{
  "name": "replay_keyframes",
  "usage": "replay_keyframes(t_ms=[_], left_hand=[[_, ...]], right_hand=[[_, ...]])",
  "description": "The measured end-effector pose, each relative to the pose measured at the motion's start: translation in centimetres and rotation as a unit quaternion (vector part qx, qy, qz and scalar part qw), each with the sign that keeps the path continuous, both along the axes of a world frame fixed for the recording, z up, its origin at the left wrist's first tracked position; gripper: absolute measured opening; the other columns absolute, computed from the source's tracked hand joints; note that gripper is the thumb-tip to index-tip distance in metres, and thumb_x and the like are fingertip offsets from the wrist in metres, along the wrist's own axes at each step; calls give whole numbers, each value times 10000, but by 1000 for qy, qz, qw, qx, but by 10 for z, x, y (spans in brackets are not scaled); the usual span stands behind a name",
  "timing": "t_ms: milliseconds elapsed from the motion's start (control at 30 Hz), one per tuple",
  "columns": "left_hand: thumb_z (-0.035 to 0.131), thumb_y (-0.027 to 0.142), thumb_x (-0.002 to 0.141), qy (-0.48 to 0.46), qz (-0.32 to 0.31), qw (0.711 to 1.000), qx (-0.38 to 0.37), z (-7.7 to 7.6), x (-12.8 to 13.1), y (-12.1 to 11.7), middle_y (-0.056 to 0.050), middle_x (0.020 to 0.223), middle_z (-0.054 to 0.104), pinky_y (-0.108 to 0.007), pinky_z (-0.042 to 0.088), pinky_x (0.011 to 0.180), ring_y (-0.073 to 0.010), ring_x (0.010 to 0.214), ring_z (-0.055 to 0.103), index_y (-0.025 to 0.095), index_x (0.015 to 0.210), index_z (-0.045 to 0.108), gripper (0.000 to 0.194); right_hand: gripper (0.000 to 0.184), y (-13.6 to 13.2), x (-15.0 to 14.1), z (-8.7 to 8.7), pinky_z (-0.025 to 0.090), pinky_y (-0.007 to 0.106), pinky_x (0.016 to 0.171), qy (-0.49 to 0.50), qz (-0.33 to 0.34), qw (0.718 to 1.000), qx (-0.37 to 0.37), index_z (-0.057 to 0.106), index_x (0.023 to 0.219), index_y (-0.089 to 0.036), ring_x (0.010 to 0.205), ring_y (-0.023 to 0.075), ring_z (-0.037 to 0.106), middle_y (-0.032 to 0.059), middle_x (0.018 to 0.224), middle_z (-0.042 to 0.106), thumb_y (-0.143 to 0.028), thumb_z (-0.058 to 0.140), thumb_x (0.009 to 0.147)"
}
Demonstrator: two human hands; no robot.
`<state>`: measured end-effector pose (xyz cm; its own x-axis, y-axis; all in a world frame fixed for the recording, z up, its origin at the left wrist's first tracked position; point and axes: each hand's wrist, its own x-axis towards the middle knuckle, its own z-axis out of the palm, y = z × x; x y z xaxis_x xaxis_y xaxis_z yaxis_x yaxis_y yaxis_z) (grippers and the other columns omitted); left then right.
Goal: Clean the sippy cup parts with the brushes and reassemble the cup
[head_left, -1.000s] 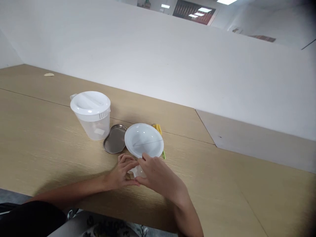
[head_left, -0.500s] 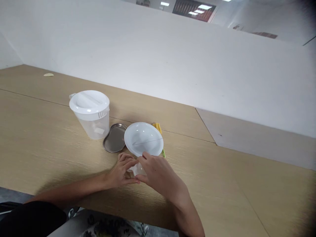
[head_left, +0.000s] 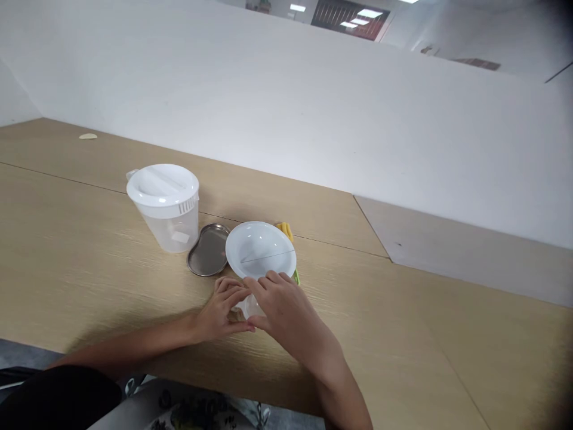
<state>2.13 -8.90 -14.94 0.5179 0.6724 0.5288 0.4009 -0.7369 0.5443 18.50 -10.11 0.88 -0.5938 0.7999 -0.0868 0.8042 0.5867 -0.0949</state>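
My left hand (head_left: pixel 222 310) and my right hand (head_left: pixel 286 313) meet near the front of the wooden table (head_left: pixel 89 263). Both close around a small clear plastic object (head_left: pixel 249 307), mostly hidden by the fingers; I cannot tell what it is. Right behind my fingers stands a white bowl (head_left: pixel 260 251). A yellow and green item (head_left: pixel 286 232) peeks out from behind the bowl.
A clear plastic jug with a white lid (head_left: pixel 164 206) stands at the left. A small metal tray (head_left: pixel 209 257) lies between jug and bowl. A white partition wall (head_left: pixel 313 119) runs along the table's far side. A small beige scrap (head_left: pixel 88 136) lies far left.
My right fingers have shifted slightly forward over the small clear object. Everything else on the table stays put.
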Motion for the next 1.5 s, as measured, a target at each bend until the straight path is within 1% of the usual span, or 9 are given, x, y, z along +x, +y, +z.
replay_keyframes(t_ms=[167, 500, 667, 800, 967, 1067, 1200, 1333, 1500], left_hand=[[578, 671, 765, 7, 12, 1000, -9, -2, 0, 1, -111, 1077, 646, -436, 358, 933, -264, 1035, 494, 188, 1228, 547, 670], [537, 616, 831, 3, 16, 1000, 6, 2, 1, 1, -108, 1079, 651, -426, 347, 905, -263, 1024, 493, 169, 1195, 553, 577], [593, 614, 794, 10, 18, 1000, -4, 1, 0, 2, -97, 1071, 655, -422, 351, 917, -257, 1028, 506, 189, 1262, 527, 636], [622, 614, 772, 8, 10, 1000, -9, 0, 0, 2, -80, 1077, 659, -418, 340, 926, -253, 1037, 514, 202, 1275, 511, 660], [630, 606, 771, 10, 11, 1000, -16, 0, -1, 3, -84, 1087, 654, -410, 331, 933, -253, 1060, 507, 197, 1269, 516, 655], [643, 603, 760, 17, 14, 1000, -15, 0, -1, 3, -83, 1089, 654, -412, 323, 948, -255, 1062, 507, 200, 1271, 521, 662], [644, 603, 758, 27, 12, 999, -30, -1, -1, 3, -83, 1098, 652, -415, 314, 970, -258, 1070, 506, 209, 1272, 524, 658], [668, 585, 748, 25, 13, 999, -26, -1, -1, 3, -89, 1108, 651, -419, 307, 978, -260, 1076, 505, 200, 1280, 516, 674], [666, 581, 754, 22, 12, 1000, -18, -2, 0, 3, -84, 1121, 650, -414, 311, 971, -256, 1077, 502, 200, 1276, 510, 665]], right_hand=[[379, 5, 6, -2, 463, 373, 755, 26, 1, 1000, -13, 588, 1016, -166, 899, 248, 579, 55, 898, 658, -331, 768, 725], [374, -6, -1, 6, 512, 359, 728, 7, -7, 1000, 15, 575, 1054, -181, 943, 248, 572, 72, 973, 632, -190, 753, 725], [310, -10, 31, 15, 512, 388, 843, 77, -4, 997, 18, 584, 1069, -212, 1023, 238, 584, 61, 1041, 657, -252, 697, 783], [299, -1, 59, 17, 510, 365, 808, 135, -87, 986, 38, 570, 1118, -234, 984, 226, 623, 66, 1111, 640, -273, 631, 828], [263, 47, 57, -9, 461, 315, 782, 107, -143, 982, -58, 599, 1057, -188, 919, 201, 611, 75, 1074, 608, -325, 617, 833], [275, 76, 48, -32, 429, 299, 800, 73, -147, 979, -118, 611, 1052, -149, 958, 212, 597, 89, 1043, 631, -330, 608, 846], [281, 93, 43, -52, 419, 263, 741, 68, -137, 976, -157, 608, 1066, -152, 912, 193, 608, 75, 998, 669, -346, 589, 863], [285, 99, 45, -60, 428, 254, 687, 60, -142, 972, -180, 620, 1080, -151, 842, 186, 631, 74, 945, 695, -350, 539, 893], [279, 94, 43, -53, 435, 272, 829, 59, -117, 981, -140, 636, 1100, -149, 1022, 202, 621, 98, 1118, 675, -295, 456, 944]])
